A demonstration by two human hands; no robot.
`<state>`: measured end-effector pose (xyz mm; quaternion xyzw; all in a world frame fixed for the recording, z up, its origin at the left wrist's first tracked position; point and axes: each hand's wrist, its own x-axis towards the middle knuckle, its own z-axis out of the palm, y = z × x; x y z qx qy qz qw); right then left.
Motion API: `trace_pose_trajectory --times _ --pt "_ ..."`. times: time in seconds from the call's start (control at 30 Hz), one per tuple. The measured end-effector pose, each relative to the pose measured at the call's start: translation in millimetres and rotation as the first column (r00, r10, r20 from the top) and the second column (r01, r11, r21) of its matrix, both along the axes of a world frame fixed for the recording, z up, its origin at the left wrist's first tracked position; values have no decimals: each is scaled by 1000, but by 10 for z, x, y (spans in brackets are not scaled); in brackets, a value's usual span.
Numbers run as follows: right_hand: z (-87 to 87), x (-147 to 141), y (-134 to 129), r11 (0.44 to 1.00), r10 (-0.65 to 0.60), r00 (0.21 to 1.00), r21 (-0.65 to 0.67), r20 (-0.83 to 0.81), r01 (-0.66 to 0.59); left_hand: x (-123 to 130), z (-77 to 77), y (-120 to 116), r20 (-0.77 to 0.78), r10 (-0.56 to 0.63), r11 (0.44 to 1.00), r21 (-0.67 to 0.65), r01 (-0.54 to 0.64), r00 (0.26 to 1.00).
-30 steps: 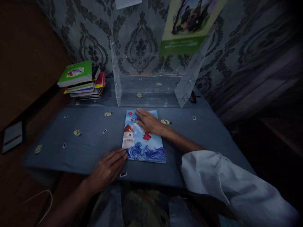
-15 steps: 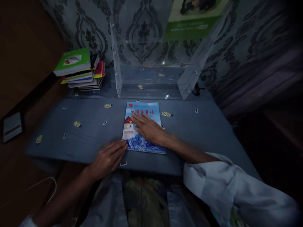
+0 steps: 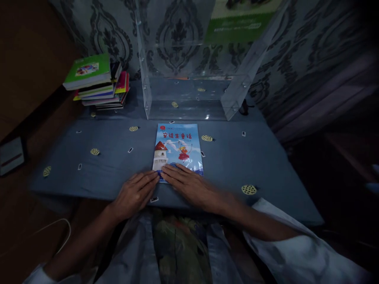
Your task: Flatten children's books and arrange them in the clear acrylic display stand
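Note:
A thin paperback book lies closed on the blue-grey cloth of the table, its cover facing up with red characters, a white tower with a red roof and a small figure in red. My right hand rests flat across the lower part of the cover, fingers stretched toward the left. At the book's lower left corner, my left hand lies with extended fingers, the tips touching the corner. The fingertips of both hands are close together. Part of the blue wave drawing is hidden under my right hand.
A clear acrylic stand with a green-edged book in its upper part stands behind the paperback. Back left is a stack of books. A tablet-like device lies at far left, beyond the table. A white cable hangs below.
My right hand has slid down the cover from its middle to the lower edge, uncovering the drawn figure. My left hand stays at the corner. The whole view has shifted slightly.

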<state>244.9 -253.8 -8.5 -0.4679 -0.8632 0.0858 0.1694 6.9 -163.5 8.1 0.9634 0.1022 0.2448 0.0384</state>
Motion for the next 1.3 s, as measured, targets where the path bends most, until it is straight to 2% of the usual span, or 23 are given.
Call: trace_pose_trajectory --times 0.33,0.47,0.57,0.8,0.9,1.0,1.13,1.3 --pt "-14 376 -615 966 -257 966 -19 -26 256 -23 6 -38 -17 -1 1000 11 2 1000" --pt "-12 459 -789 951 -310 950 -10 -33 310 0 12 -90 -46 26 999 30 -24 999" --pt "-17 469 -831 948 -317 948 13 -37 318 137 16 -174 -72 2 999 41 1 997" --pt "-64 479 -832 942 -315 945 91 -93 323 711 -38 -497 -120 -142 988 43 148 983" --pt "-73 488 -839 941 -302 946 120 -117 315 788 -49 -546 -99 -157 985 56 163 983" --pt "-75 493 -844 940 -300 944 126 -138 318 691 -36 -492 -121 -145 986 60 154 982" --pt "-66 499 -857 933 -309 936 135 -169 333 412 9 -331 -155 -114 988 84 128 981" --pt "6 513 -829 911 -367 901 105 -232 398 169 72 -133 -120 -56 992 102 69 991"
